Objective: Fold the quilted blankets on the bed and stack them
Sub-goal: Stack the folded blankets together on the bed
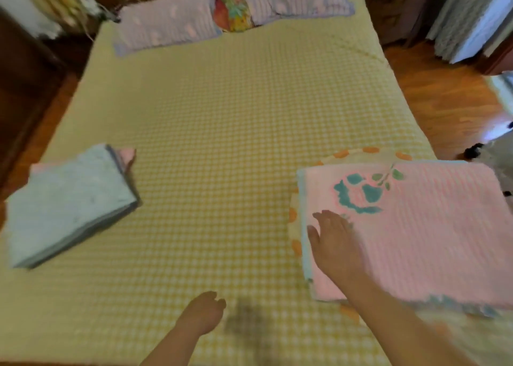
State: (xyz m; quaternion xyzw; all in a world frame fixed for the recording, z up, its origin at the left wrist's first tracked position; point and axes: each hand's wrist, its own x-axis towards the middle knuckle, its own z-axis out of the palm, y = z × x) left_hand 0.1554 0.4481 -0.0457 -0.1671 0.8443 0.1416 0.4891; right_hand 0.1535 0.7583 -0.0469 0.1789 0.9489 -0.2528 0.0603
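A folded pink quilted blanket [416,227] with a teal flower pattern lies on the right side of the bed, on top of a cream blanket with orange dots [358,154]. My right hand [333,243] rests flat on the pink blanket's near left corner, fingers straight. My left hand [204,314] hovers over the bedsheet near the front edge with fingers loosely curled, holding nothing. A folded light blue blanket [69,202] sits on the left side, stacked on a pink one [126,154] that peeks out behind it.
The bed [222,115] has a yellow checked cover. Two lilac pillows [166,24] and a colourful floral bundle [233,7] lie at the head. Wooden floor [438,93] runs along the right, dark furniture stands at the left, and curtains [477,13] hang at far right.
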